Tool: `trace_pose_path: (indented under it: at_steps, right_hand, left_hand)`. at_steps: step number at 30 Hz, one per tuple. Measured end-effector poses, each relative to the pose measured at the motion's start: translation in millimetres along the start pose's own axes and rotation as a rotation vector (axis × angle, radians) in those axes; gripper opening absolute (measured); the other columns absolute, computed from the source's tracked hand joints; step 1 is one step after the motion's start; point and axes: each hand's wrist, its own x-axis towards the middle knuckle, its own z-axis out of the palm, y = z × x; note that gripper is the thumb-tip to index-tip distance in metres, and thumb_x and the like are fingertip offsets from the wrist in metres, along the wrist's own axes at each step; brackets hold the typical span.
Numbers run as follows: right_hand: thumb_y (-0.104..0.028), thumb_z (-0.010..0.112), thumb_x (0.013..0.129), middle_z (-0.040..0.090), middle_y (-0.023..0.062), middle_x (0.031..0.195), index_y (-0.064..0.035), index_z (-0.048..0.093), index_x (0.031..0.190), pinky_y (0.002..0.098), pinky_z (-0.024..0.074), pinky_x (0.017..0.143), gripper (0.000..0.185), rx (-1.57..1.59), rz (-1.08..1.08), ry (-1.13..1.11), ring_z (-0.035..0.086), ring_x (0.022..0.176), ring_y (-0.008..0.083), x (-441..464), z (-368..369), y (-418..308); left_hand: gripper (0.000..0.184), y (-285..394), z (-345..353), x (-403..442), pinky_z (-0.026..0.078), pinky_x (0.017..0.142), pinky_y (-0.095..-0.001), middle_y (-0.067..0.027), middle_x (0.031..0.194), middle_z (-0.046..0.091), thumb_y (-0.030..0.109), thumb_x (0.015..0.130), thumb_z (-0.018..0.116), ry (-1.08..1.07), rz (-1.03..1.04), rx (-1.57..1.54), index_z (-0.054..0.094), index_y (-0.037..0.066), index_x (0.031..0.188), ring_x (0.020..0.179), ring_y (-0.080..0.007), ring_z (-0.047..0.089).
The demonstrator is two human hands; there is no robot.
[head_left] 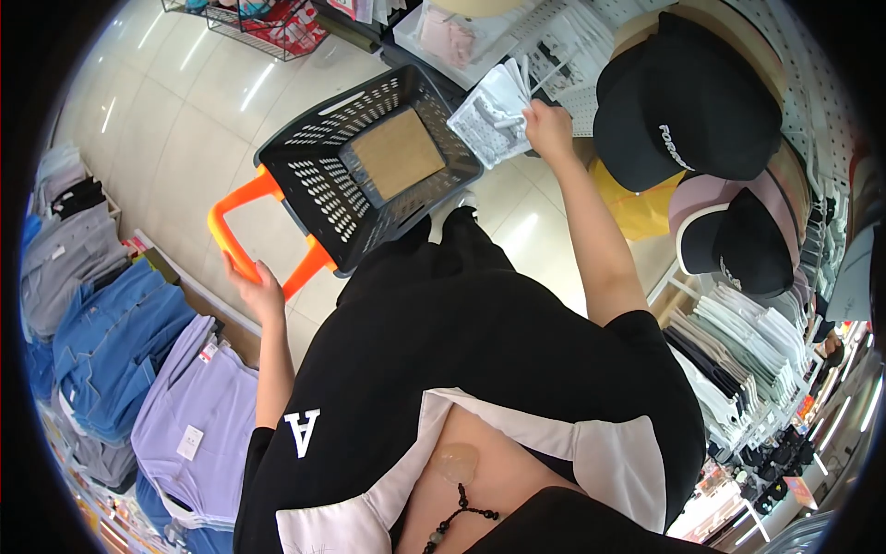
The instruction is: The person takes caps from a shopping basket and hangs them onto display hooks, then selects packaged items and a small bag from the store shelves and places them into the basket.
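My left hand [257, 290] is wrapped round the orange handle [238, 251] of a black plastic shopping basket [309, 177]. Holes run along the basket's walls, and a flat brown cardboard-like piece [399, 154] lies on its bottom. At the upper right, my right hand [551, 130] is closed on the edge of a flat white package [492, 115] with a grey pattern. That package sits at the rim of the basket, beside similar white packs [570, 54] on the rack; whether it still hangs from a hook I cannot tell.
Black caps [688, 102] hang on a perforated panel at right, above folded clothes [738, 342]. Denim shirts [115, 351] and a lilac top [198, 415] line the left side. A wire rack [268, 28] stands at the top, on the tiled floor [175, 120].
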Motion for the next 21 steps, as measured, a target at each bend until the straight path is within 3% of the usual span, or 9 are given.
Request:
trace_pose_path:
  at_steps: [6,10,12,13,14,16,18,20,21]
  right_hand:
    - [-0.013,0.061,0.072,0.054,0.0154,0.056,-0.0051,0.051,0.064,0.0448,0.0404,0.058,0.015,0.13,-0.122,0.012,0.054,0.057,0.0354,-23.7,-11.2,-51.9]
    - [-0.012,0.061,0.072,0.052,0.0164,0.056,-0.0035,0.049,0.063,0.0444,0.0392,0.056,0.017,0.261,-0.217,-0.046,0.053,0.057,0.0356,-27.0,-19.1,-91.5]
    - [-0.014,0.062,0.073,0.052,0.0184,0.059,-0.0019,0.052,0.066,0.0416,0.0386,0.052,0.017,0.429,-0.033,-0.142,0.053,0.059,0.0365,-22.2,-30.6,-108.7]
    - [-0.016,0.064,0.073,0.05,0.0201,0.062,-0.0012,0.055,0.07,0.0362,0.038,0.05,0.017,0.587,0.114,-0.225,0.054,0.055,0.0311,-19.6,-35.1,-112.9]
    - [-0.013,0.064,0.075,0.056,0.0126,0.061,-0.001,0.059,0.076,0.0285,0.0386,0.051,0.013,0.713,0.09,-0.277,0.053,0.053,0.015,-12.8,-37.5,-113.1]
    - [-0.009,0.063,0.078,0.059,0.0004,0.065,0.0008,0.061,0.079,0.0223,0.0386,0.052,0.01,0.906,0.078,-0.393,0.048,0.059,0.0035,0.7,-66.7,-125.0]
    - [-0.007,0.062,0.08,0.058,-0.0043,0.073,0.0023,0.062,0.084,0.0188,0.0392,0.055,0.01,1.146,0.067,-0.514,0.048,0.065,0.0015,12.6,-80.9,-130.0]
    - [-0.007,0.064,0.079,0.061,-0.0002,0.076,0.0044,0.061,0.087,0.019,0.0416,0.059,0.015,1.276,0.029,-0.574,0.052,0.067,0.0032,24.4,-91.0,-133.3]
    - [-0.006,0.064,0.078,0.062,0.0005,0.077,0.0046,0.061,0.087,0.0192,0.0422,0.06,0.014,1.326,-0.008,-0.601,0.053,0.067,0.0037,30.4,-98.4,-137.3]
  left_hand:
    - [0.061,8.0,-2.5,-1.6,0.045,0.08,-0.0377,-0.0247,0.119,0.048,0.008,0.084,0.05,-0.021,-0.092,-0.037,0.021,0.011,0.138,0.097,-0.035,0.056]
    - [0.062,11.8,-6.0,0.4,0.046,0.077,-0.0377,-0.0237,0.116,0.051,0.008,0.083,0.051,0.002,-0.045,0.001,0.021,0.013,0.138,0.093,-0.0346,0.058]
    - [0.064,15.2,-9.1,0.8,0.046,0.077,-0.0375,-0.0234,0.12,0.048,0.01,0.082,0.052,-0.071,-0.135,0.03,0.021,0.01,0.138,0.094,-0.0352,0.057]
    - [0.066,15.5,-6.0,-0.5,0.042,0.086,-0.0401,-0.0231,0.126,0.043,0.012,0.079,0.056,0.055,0.085,0.155,0.024,0.007,0.137,0.106,-0.0362,0.051]
    - [0.066,23.6,-6.5,-0.6,0.042,0.086,-0.0401,-0.0231,0.126,0.043,0.012,0.079,0.056,0.063,0.077,0.165,0.024,0.007,0.137,0.106,-0.0362,0.051]
    - [0.067,48.9,-8.8,3.6,0.032,0.096,-0.0435,-0.0225,0.13,0.039,0.014,0.077,0.06,0.166,0.346,0.463,0.027,0.005,0.135,0.118,-0.0374,0.04]
    - [0.067,85.1,-7.2,15.2,0.023,0.102,-0.0452,-0.0221,0.131,0.038,0.016,0.076,0.064,0.119,0.47,0.116,0.032,0.004,0.133,0.125,-0.0374,0.031]
    - [0.059,94.7,9.1,43.3,0.024,0.103,-0.0407,-0.0207,0.131,0.039,0.022,0.081,0.061,-0.007,0.477,-0.128,0.036,0.002,0.131,0.124,-0.0329,0.034]
    - [0.055,114.4,8.3,58.0,0.024,0.103,-0.0376,-0.019,0.13,0.041,0.027,0.085,0.056,-0.218,0.295,-0.41,0.038,0.001,0.13,0.123,-0.0294,0.036]
